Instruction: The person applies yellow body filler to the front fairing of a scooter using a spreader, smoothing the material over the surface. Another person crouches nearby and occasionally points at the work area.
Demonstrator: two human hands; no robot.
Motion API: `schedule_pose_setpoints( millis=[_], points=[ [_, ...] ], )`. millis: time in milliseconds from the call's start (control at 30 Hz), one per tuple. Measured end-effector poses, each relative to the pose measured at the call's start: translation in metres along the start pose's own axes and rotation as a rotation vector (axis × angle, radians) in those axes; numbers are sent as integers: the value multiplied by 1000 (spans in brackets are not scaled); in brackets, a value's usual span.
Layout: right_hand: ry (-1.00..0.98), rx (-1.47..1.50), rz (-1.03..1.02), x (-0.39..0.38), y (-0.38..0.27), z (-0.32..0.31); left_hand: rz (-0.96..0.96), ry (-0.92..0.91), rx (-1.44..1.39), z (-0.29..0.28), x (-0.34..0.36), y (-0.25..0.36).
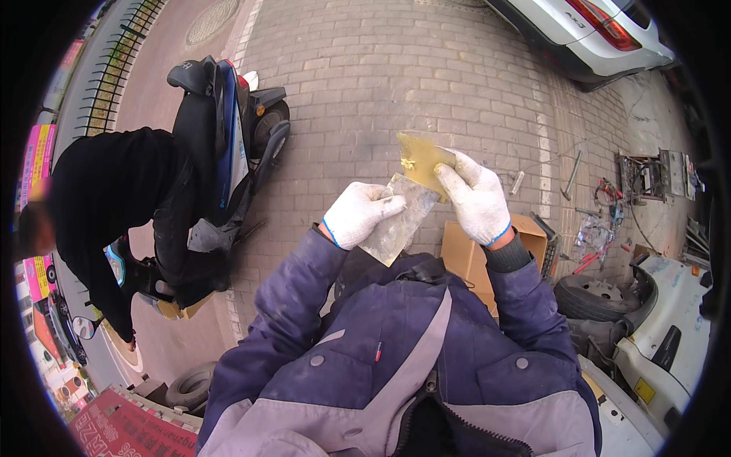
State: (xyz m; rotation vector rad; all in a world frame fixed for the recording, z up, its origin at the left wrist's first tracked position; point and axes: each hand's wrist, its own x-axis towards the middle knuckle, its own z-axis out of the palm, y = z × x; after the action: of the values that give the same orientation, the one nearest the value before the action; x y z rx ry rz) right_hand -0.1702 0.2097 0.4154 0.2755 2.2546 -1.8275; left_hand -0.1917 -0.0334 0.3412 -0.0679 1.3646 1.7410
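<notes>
My left hand (359,214), in a white work glove with a blue cuff edge, is closed on a thin grey flat plate (388,238) smeared with pale residue. Thumb on top, it pins the plate at its side. In my right hand (480,196), gloved the same way, a yellow putty spreader (423,152) is pinched between thumb and fingers. A small lump of yellow paste (408,164) clings to its left part. The spreader's lower edge meets or overlaps the upper end of the grey plate; I cannot tell whether they press together.
Below my right hand stands an open cardboard box (464,263). A wheel (598,295), a hammer (571,177) and scattered tools lie to the right. A white car (586,38) is at the upper right. At left, a person in black (114,183) bends beside a scooter (221,129).
</notes>
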Motion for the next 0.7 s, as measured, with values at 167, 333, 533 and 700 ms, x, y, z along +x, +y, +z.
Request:
schedule_pose_setpoints(
  millis=[167, 333, 533, 700],
  points=[
    [-109, -279, -117, 9, 8, 10, 66, 77, -28, -25, 7, 9],
    [-221, -524, -211, 12, 1, -4, 95, 92, 166, -34, 3, 29],
    [-467, -680, -199, -1, 9, -20, 92, 192, 567, -18, -11, 61],
    [-253, -693, -48, -3, 41, -1, 410, 422, 15, -35, -3, 88]
  ],
)
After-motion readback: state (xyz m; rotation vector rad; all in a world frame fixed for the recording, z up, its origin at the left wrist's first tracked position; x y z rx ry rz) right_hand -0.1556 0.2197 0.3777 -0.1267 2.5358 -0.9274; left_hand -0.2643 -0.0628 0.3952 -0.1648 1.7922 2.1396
